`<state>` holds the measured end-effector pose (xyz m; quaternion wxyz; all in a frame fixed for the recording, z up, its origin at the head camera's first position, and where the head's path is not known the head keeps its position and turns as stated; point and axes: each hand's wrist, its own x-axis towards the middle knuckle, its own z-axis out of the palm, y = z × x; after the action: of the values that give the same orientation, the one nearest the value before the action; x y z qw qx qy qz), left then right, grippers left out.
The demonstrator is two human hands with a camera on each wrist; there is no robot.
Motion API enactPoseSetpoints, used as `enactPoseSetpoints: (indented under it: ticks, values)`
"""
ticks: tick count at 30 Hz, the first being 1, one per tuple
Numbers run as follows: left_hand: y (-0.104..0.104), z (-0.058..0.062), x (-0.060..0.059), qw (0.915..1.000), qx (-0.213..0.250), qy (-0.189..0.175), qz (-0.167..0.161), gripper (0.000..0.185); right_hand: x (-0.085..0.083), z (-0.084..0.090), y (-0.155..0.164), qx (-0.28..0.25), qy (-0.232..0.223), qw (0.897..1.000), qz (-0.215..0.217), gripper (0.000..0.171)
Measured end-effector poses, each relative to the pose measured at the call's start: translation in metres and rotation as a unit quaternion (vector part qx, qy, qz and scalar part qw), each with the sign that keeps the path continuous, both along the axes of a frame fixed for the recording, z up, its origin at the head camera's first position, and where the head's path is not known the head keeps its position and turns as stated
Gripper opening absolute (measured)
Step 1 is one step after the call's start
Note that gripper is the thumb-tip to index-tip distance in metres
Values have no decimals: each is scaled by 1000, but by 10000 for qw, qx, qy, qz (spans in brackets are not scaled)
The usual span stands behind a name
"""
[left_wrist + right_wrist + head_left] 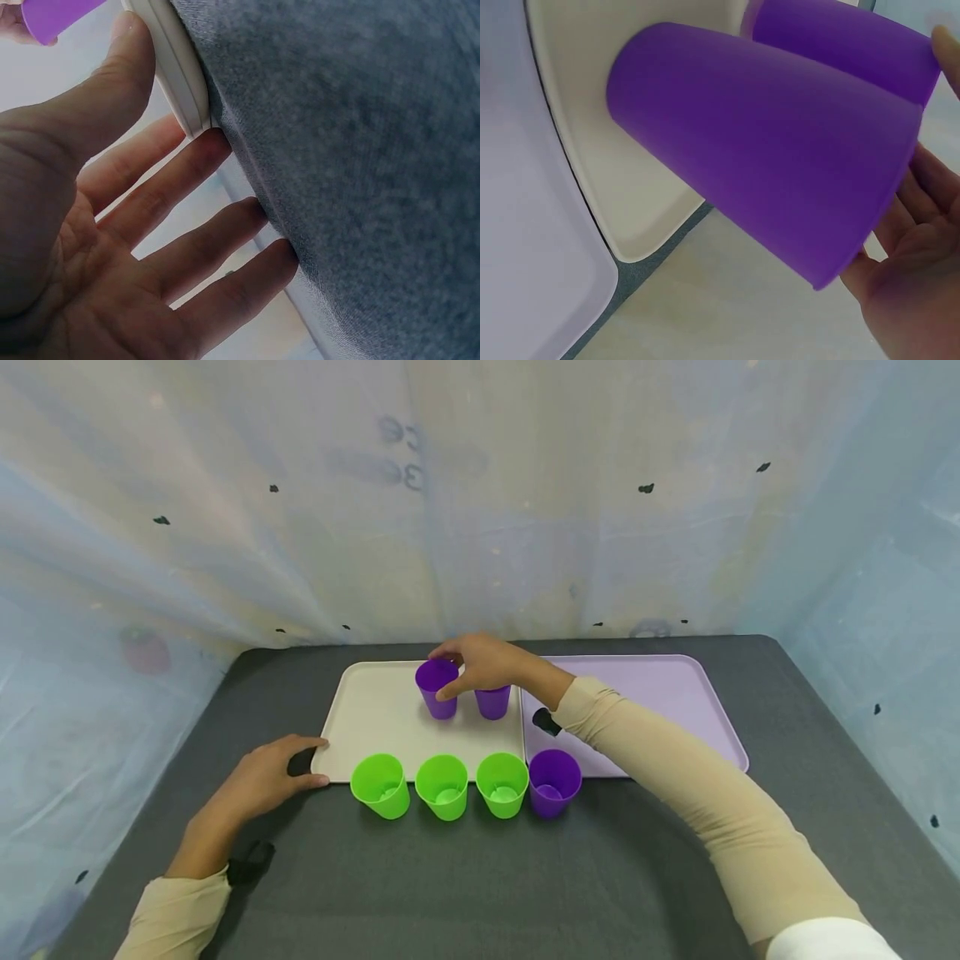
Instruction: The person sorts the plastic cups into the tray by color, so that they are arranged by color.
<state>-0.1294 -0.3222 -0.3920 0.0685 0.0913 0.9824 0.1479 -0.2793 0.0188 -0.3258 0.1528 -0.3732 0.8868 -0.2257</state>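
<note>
The left hand (82,247) filled the lower left of the view, palm toward the camera, its 4 fingers (172,187) stretched out straight and spread slightly apart. Their tips met the edge of the grey counter (352,165), which took up the right side. The thumb (112,82) lay along the rim of the white tray (176,71), touching it near the tray's corner. At the top left, part of a purple cup (52,15) showed, well apart from the fingers.
</note>
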Motion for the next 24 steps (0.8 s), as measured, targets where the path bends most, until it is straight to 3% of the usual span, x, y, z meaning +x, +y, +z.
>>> enactPoseSetpoints:
  ticks: [12,24]
  values:
    - [2,3,-1,9999,-33,-103,2,68,-2,-7,2,83,-142,9999,-42,72]
    - [4,2,1,9999,-88,-53,2,67,3,-8,10,-269,-312,9991,-90,78]
